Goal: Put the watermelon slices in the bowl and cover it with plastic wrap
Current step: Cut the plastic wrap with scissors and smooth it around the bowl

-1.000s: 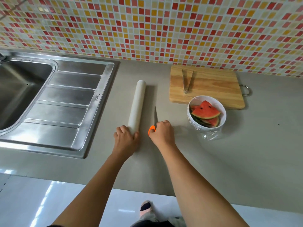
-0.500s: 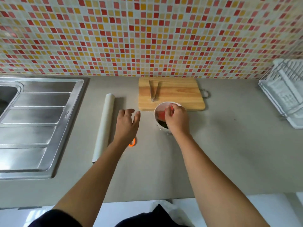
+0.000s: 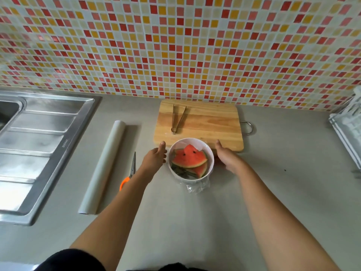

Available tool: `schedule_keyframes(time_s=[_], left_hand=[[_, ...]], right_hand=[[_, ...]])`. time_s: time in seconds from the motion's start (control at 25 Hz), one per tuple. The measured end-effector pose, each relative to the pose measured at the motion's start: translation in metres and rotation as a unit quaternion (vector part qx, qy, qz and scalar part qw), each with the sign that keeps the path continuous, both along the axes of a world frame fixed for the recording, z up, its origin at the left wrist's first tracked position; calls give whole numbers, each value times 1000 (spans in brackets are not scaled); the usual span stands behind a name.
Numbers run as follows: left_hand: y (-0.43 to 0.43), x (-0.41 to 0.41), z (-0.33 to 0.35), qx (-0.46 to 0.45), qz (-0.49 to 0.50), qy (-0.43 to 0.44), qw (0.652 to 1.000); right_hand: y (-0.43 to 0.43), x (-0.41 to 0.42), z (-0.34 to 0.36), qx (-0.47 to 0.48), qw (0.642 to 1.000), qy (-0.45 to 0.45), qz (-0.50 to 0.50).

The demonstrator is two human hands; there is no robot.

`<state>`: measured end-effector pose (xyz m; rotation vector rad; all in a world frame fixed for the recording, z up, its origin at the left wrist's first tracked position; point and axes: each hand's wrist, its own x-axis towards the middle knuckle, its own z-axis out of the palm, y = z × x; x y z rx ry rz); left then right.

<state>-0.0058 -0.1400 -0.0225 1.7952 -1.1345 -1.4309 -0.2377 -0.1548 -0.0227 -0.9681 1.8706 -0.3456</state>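
White bowl (image 3: 209, 153); red, green-rinded watermelon slices (image 3: 189, 159); orange-handled scissors (image 3: 125, 181); red-orange-yellow mosaic wall (image 3: 175, 45).

Glossy white bowl (image 3: 190, 178) trailing crinkled clear plastic wrap (image 3: 194, 187); wooden cutting board (image 3: 205, 124) (visible grain); brushed steel sink (image 3: 45, 133); matt grey table (image 3: 195, 222); glossy mosaic tiles (image 3: 175, 45).

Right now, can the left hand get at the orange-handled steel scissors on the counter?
Probably yes. The orange-handled steel scissors lie uncovered between the left forearm and the white plastic-wrap roll. The left hand, open beside the white bowl, need only draw back.
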Motion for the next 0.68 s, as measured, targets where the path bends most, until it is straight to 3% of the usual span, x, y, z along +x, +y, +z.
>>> schedule_keyframes(time_s=[0.08,0.16,0.44,0.68], left_hand=[[-4,-6,-3,-2,-13,49,999],[-7,-11,-7,-15,5,57,998],[-23,-19,-12,-54,58,0,997],[-32,-15,-12,-103,51,-53,992]], right_hand=[[-4,4,-13,1,993,-112,-46],[-7,7,-24,-37,986,-154,-44],[-25,12,-29,-103,983,-137,-66],[-38,18,-14,-105,961,-214,-141]])
